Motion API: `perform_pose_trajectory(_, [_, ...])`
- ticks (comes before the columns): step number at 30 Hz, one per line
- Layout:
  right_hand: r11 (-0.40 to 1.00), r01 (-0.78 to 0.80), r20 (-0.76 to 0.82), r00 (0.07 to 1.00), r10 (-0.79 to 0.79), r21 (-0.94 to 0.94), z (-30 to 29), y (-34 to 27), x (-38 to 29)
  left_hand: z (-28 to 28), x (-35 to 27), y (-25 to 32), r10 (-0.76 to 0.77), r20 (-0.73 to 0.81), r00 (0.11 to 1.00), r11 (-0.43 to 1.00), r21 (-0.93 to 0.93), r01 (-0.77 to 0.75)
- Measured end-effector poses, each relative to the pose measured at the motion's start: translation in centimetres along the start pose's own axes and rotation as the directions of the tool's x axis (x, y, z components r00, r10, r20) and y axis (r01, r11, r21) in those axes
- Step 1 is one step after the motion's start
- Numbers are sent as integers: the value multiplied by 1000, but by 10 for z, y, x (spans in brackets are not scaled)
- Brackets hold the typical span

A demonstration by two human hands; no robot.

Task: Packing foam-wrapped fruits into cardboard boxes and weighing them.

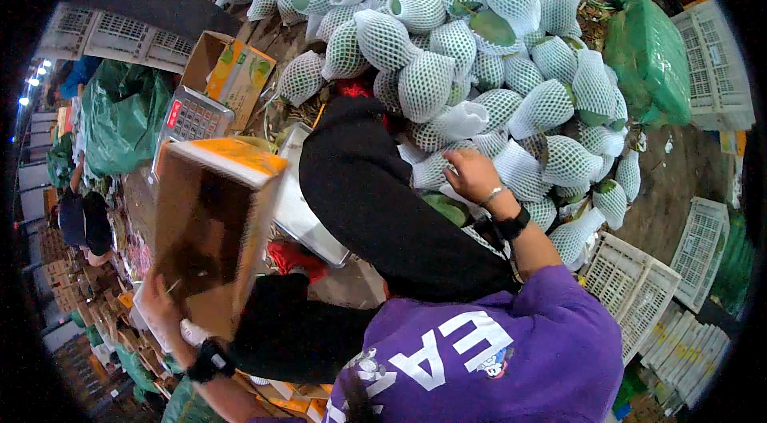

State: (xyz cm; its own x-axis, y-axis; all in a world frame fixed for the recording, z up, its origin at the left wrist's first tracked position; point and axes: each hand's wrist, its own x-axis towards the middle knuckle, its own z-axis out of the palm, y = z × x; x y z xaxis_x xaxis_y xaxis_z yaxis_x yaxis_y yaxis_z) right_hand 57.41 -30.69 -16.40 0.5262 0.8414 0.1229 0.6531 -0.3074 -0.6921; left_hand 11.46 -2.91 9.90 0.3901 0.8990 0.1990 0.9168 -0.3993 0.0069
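Note:
My left hand (160,306) grips the lower edge of an open cardboard box (201,231), which is tipped so that its hollow inside faces me. Across my legs, my right hand (476,176) hovers over or rests lightly on a large heap of green mangoes (425,84) in white foam-net sleeves. Its fingers are partly curled and apart, with nothing visible between them. One foam-wrapped mango (432,171) lies right by the fingertips. Below the hand, a bare green mango (446,207) shows near my thigh.
A platform scale's metal tray (305,213) sits beside my knee, its keypad (195,117) behind the box. Another printed carton (242,84) stands beyond it. White plastic crates (629,291) are at right, with a green-wrapped bundle (647,63). At far left, a person (84,219) bends over.

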Motion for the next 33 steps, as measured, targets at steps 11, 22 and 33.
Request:
perform_pose_trajectory(11, [970,-244,235,942,241,-18,20,48,44,206,10,2,32,359,933,975,-217,50])
perform_pose_trajectory(22, [727,-240,35,940,341,-643,40,86,41,169,17,48,168,238,957,955,-282,-97])
perform_pose_trajectory(33, [860,-479,58,867,495,-176,43,121,-44,148,1,77,62,230,971,957,-289,8])
